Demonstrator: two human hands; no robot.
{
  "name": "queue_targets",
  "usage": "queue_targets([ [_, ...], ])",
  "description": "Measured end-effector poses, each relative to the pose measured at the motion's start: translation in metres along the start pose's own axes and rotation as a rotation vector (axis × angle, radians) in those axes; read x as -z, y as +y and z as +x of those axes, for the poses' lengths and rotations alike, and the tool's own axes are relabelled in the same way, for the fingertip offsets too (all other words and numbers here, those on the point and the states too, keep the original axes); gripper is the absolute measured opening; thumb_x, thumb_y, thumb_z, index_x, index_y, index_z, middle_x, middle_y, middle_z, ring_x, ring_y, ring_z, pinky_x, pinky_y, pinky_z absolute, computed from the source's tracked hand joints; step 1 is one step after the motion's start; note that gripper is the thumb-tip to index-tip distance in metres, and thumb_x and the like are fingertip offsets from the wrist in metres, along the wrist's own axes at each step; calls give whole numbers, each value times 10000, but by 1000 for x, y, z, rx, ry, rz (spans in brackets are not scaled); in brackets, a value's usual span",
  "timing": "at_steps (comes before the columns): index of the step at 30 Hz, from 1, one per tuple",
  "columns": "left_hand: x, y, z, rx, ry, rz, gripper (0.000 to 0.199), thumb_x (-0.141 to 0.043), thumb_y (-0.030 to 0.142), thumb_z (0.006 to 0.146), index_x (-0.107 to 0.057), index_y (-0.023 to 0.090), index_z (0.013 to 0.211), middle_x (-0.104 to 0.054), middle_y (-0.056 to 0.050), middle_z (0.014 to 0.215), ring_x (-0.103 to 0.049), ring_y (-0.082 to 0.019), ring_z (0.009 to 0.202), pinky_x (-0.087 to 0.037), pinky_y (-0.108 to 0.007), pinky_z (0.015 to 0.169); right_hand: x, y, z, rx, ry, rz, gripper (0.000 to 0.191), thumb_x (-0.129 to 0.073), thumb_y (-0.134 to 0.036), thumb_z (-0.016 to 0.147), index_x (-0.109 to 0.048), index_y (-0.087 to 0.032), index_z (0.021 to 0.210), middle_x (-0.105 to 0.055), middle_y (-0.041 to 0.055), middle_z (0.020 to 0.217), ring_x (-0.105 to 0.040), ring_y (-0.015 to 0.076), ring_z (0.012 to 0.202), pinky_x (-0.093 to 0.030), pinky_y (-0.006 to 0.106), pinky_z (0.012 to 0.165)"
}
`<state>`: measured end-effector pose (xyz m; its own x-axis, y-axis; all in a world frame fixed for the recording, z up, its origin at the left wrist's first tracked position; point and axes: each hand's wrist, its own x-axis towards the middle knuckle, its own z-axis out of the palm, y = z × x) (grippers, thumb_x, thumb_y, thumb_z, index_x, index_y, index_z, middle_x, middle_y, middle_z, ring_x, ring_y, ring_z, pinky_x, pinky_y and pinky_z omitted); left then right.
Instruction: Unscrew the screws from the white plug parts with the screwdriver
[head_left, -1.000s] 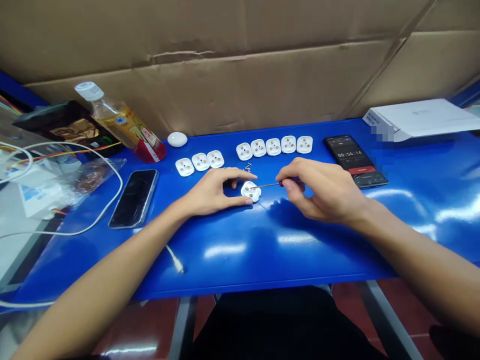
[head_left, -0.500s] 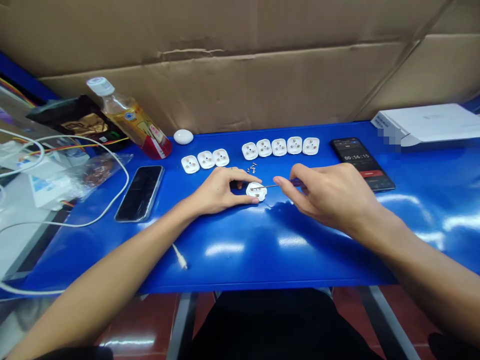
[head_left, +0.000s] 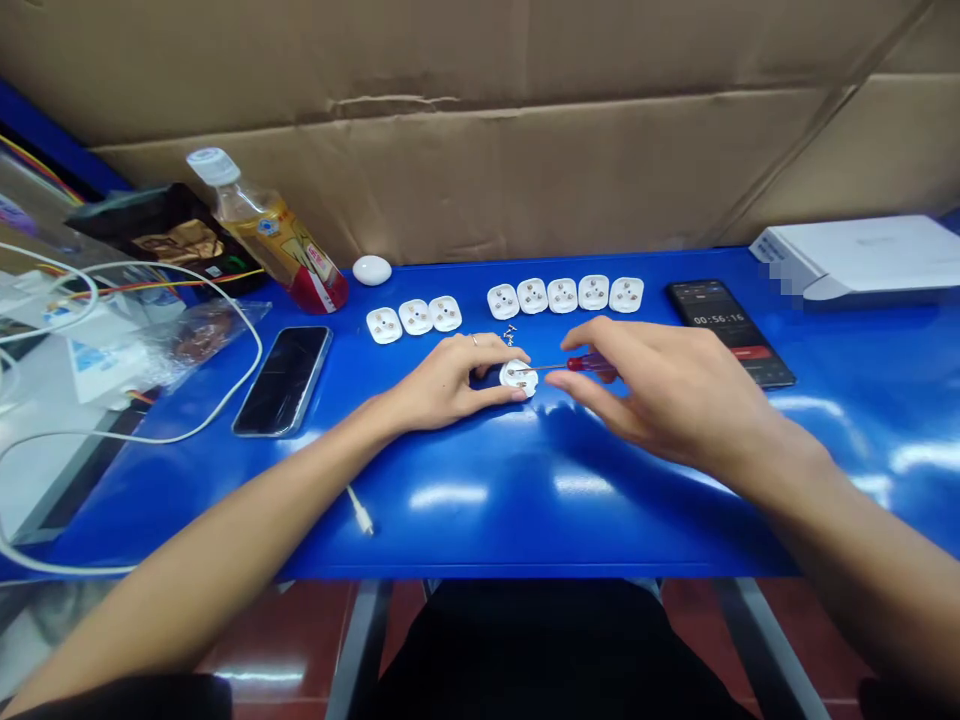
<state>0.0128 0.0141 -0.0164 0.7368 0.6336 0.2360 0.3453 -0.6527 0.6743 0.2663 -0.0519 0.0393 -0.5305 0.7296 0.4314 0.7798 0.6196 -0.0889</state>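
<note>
- The left hand (head_left: 446, 385) holds one white plug body (head_left: 518, 378) in a narrow grip, fingers over the top and thumb along the near side, on the blue surface (head_left: 450, 520) in front of the person.
- The right hand (head_left: 667, 395) pinches a red-handled screwdriver (head_left: 592, 366) in a narrow grip, its thin shaft reaching onto the plug body's face.
- Eight more white plug bodies lie in two groups beyond the hands: three plug bodies (head_left: 415, 316) on the left, five plug bodies (head_left: 562, 295) on the right.
- A small cluster of screws (head_left: 510, 334) lies just behind the held plug body.
- Two phones lie apart: a dark smartphone (head_left: 282, 381) left, and a timer phone (head_left: 730, 333) right showing 00:56:16.
- Farther back stand a tilted plastic bottle (head_left: 266, 232) and a white egg-shaped object (head_left: 372, 270).
- A clear plastic bag (head_left: 202, 335) at the left holds something brownish.
</note>
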Motion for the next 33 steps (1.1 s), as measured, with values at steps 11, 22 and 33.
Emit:
queue_targets([
  [11,1,-3,-2,-46,-26,16,430,-690,384,1008,-674,171,1381,-713,-110,1223,-680,-215,1030,-515,-310,875,-12,12,-5,-7,113,212,239,-677,-283,950,-594,-201,1159,-751,76,1012,-754,247,851,-599,361,718],
  [22,1,-3,-3,-68,-38,34,436,-684,379,1015,-659,170,1397,-705,-115,1238,-677,-219,1051,-516,-326,922,-14,11,-5,-14,149,196,242,-664,-306,970,-571,-230,1180,-745,75,1020,-748,242,813,-603,366,658],
  [33,1,-3,-2,-66,-53,28,445,-667,391,1023,-650,173,1411,-697,-110,1229,-665,-210,1025,-509,-317,905,-15,14,-4,-20,183,162,144,-643,-283,979,-596,-225,1102,-737,39,925,-726,211,744,-575,338,625],
])
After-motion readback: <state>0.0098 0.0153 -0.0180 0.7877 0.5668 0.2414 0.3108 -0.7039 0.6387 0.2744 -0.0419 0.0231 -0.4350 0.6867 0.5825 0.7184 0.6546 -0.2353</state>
